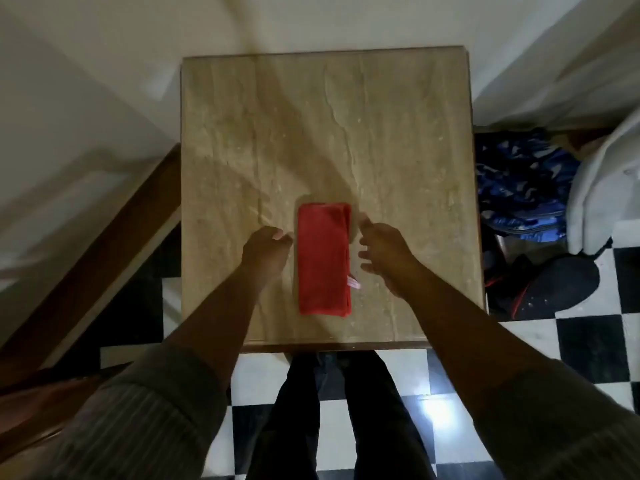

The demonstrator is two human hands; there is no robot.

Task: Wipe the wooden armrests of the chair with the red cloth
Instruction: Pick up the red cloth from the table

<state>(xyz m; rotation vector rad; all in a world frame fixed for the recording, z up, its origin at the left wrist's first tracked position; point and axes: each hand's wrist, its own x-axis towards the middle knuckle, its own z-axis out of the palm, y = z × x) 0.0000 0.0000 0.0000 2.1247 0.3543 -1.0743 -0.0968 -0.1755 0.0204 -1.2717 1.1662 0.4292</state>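
Left hand [268, 245] and right hand [382, 249] reach forward — fingers loosely curled, empty.

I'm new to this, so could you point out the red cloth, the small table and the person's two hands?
red cloth [323, 259]: head view, middle of the folded cloth.
table [398, 133]: head view, bare top.
left hand [266, 251]: head view, back of hand.
right hand [384, 249]: head view, back of hand.

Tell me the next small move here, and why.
Probably close one hand on the red cloth and lift it. It lies folded on the table, with the left hand and right hand open on either side, neither gripping it, so no wiping can start.
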